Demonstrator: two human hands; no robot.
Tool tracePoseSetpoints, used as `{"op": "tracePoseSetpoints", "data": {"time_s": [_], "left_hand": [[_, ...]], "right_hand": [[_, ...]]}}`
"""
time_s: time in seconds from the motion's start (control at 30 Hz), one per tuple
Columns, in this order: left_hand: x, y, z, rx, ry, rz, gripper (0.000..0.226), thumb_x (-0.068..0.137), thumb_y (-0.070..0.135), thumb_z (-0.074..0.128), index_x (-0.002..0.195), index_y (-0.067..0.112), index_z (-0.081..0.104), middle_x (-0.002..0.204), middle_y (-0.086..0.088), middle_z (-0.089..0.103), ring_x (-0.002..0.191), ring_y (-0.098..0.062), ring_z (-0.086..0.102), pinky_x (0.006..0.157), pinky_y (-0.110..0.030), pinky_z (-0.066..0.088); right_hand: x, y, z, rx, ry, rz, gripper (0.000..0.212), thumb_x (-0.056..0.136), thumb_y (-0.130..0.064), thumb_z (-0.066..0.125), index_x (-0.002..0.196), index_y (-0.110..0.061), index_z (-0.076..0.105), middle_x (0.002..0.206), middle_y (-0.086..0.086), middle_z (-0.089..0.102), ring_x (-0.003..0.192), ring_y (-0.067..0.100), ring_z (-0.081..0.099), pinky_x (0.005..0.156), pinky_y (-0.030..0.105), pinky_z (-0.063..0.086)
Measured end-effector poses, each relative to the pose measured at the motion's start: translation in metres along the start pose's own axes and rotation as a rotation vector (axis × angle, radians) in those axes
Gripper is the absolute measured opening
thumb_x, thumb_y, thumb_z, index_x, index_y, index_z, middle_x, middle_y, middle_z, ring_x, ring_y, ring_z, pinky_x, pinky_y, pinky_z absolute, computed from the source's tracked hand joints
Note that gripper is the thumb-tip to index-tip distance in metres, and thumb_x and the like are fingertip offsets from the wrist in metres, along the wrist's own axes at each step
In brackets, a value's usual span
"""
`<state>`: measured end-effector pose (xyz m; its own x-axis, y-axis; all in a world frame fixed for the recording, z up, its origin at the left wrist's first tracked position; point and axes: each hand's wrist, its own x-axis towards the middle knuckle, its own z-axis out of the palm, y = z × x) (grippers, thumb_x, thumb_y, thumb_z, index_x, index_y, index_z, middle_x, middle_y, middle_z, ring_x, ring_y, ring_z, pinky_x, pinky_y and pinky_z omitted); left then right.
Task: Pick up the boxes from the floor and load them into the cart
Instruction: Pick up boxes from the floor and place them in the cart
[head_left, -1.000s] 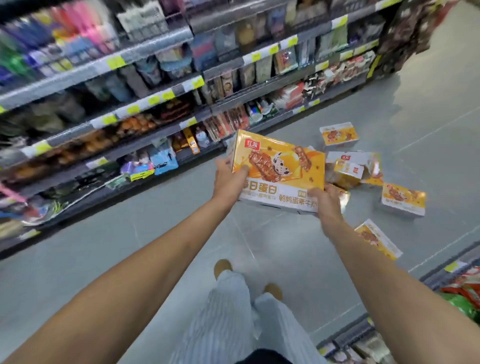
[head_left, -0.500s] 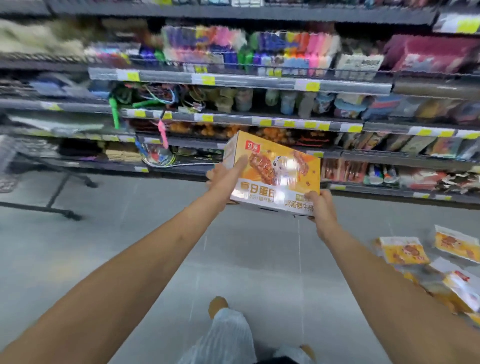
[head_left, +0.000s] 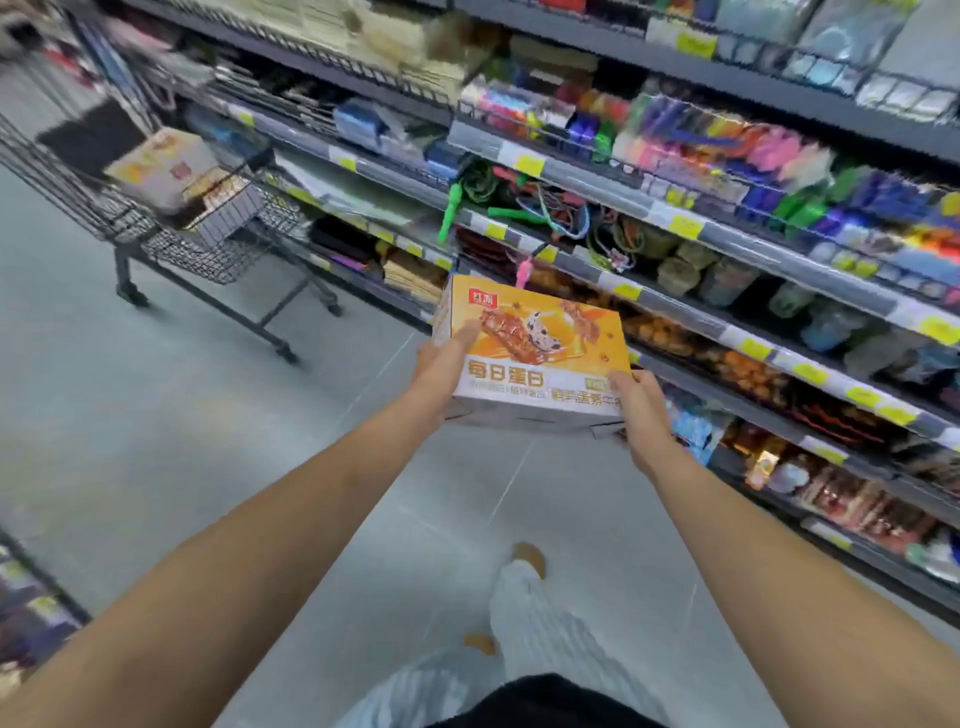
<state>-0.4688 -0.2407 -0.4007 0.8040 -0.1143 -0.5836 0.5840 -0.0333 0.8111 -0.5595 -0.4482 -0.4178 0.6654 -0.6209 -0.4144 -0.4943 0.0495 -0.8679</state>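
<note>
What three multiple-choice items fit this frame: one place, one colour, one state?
1. The cart stands: A) upper left, beside the shelves; B) at far right; C) lower right.
2. The held box's top face is mainly: A) blue; B) orange-yellow; C) black.
3. The held box is: A) on the floor; B) in the cart; C) gripped by both hands.
1 A, its wire basket shows upper left by the shelves; 2 B, orange face, white band; 3 C, left hand and right hand grip opposite ends.
</note>
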Motion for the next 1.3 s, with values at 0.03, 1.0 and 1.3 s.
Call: {"op": "tracePoseSetpoints", "data": {"time_s": [0.03,1.0,1.3], "left_hand": [[0.011,0.005,-0.014,-0.027,0.027,-0.010,0.079,0.068,0.062,0.063,0.127,0.011,0.050,0.105,-0.010,0.071,0.079,-0.022,0.073,0.052,-0.025,0.054],[0.335,0.226,-0.358,-0.549,0.675,-0.015,0.084,0.062,0.055,0.060,0.131,0.009,0.047,0.098,-0.011,0.074,0.078,-0.024,0.074,0.067,-0.033,0.059],[0.443,0.315,-0.484,-0.520,0.834,-0.037,0.107,0.041,0.062,0.061,0.131,0.009,0.041,0.113,-0.011,0.066,0.095,-0.028,0.068,0.087,-0.041,0.056]], "right_hand": [[0.010,-0.008,0.020,-0.019,-0.020,-0.012,0.012,0.092,-0.025,0.055,0.098,-0.014,0.055,0.099,0.006,0.060,0.086,0.022,0.055,0.074,0.033,0.040],[0.224,-0.287,0.589,-0.498,-0.624,-0.225,0.029,0.087,-0.029,0.055,0.062,-0.015,0.053,0.084,0.011,0.061,0.079,0.027,0.055,0.071,0.035,0.039],[0.249,-0.361,0.765,-0.455,-0.625,-0.209,0.032,0.088,-0.008,0.049,0.058,-0.013,0.039,0.059,0.001,0.041,0.059,0.021,0.035,0.052,0.034,0.023]]}}
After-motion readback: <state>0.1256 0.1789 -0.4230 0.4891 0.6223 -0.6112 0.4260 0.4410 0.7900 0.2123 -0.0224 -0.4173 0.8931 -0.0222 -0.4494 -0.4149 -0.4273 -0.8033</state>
